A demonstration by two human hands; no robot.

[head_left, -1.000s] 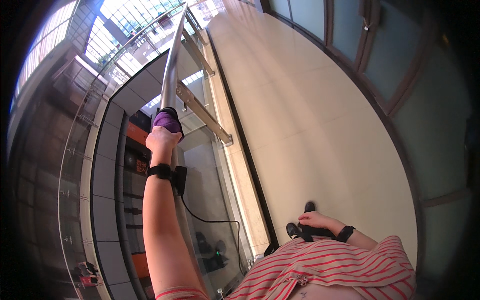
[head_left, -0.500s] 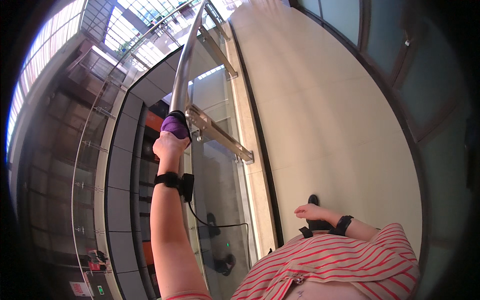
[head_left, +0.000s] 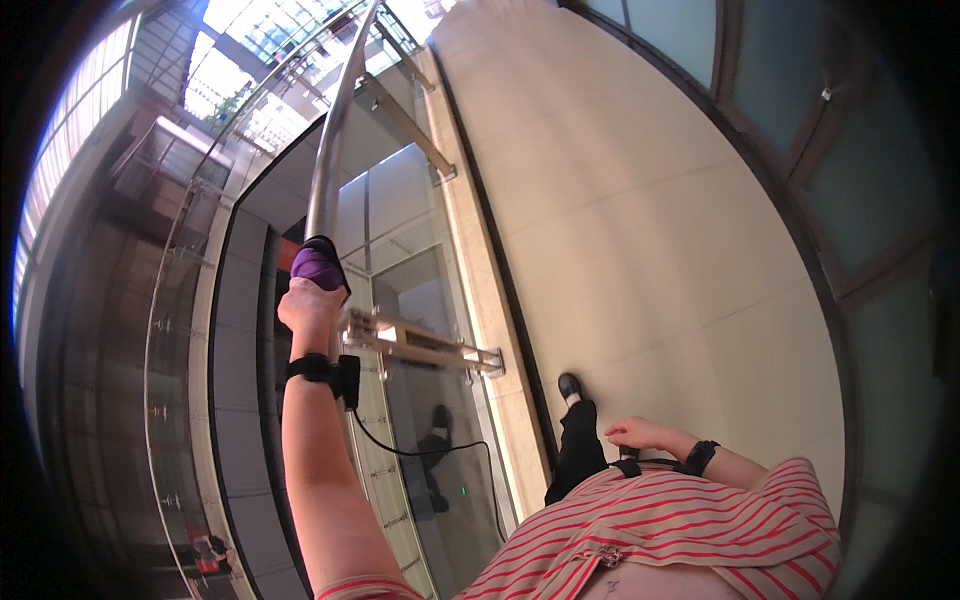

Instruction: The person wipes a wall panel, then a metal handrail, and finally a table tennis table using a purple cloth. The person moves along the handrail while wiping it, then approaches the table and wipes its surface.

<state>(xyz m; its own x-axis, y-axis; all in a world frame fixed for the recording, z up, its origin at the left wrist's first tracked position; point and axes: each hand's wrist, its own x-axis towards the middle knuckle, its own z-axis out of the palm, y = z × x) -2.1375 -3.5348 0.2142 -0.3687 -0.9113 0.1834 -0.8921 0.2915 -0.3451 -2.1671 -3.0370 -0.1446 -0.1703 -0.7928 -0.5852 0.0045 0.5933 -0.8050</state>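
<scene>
My left arm reaches forward along a round metal handrail (head_left: 333, 170). My left hand (head_left: 312, 303) is closed around a purple cloth (head_left: 317, 266) with a dark edge, which is wrapped over the rail. Most of the fingers are hidden behind the hand and the cloth. My right hand (head_left: 632, 432) hangs low beside my waist, its fingers loosely bent and partly showing, with nothing visible in them. A black band with a small box (head_left: 346, 380) and a cable sits on my left wrist; another black band (head_left: 700, 457) circles the right one.
Metal brackets (head_left: 425, 345) join the rail to a pale ledge (head_left: 480, 250), with glass panels (head_left: 405, 290) below. Beyond the glass is a drop to a lower level. A pale tiled floor (head_left: 640, 250) runs along the right, bordered by dark-framed glass panels (head_left: 860, 200).
The nearest bracket has come closer to me and now lies beside my left wrist, as I have moved forward. A foot has stepped into view. The left hand keeps its grip on the cloth.
</scene>
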